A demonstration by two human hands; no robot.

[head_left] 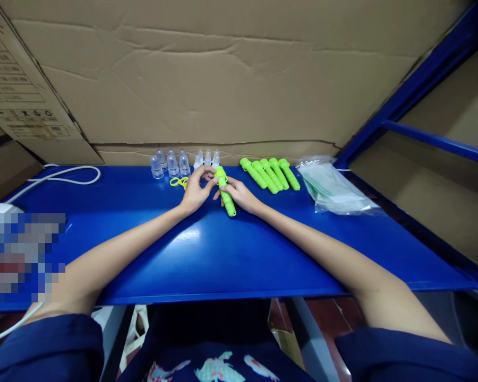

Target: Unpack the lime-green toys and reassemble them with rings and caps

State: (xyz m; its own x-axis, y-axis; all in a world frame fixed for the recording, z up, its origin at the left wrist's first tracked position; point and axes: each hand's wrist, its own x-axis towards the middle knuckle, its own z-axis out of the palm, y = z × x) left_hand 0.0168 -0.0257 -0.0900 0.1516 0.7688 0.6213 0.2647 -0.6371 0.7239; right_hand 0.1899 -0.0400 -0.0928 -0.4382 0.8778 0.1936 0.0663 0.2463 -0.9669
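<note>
A bright green flashlight-shaped tube [228, 200] is held at a slant over the blue table, its wide head pointing away from me. My right hand [239, 193] is wrapped round the middle of its body. The fingers of my left hand [198, 190] close on the head, where a yellow ring [220, 173] seems to sit around it. Just behind my left hand lie loose yellow rings [176, 181], partly covered by it. Clear plastic caps [173, 166] stand upright in a group beyond the rings. Smaller clear-and-white pieces [207, 157] stand behind my fingers.
Several more green tubes [271, 175] lie side by side to the right. Past them rests a clear plastic bag [334, 185] with whitish-green contents. A white cable [79, 175] loops at the left. A cardboard sheet [223, 95] and blue metal frame [406, 85] border the table.
</note>
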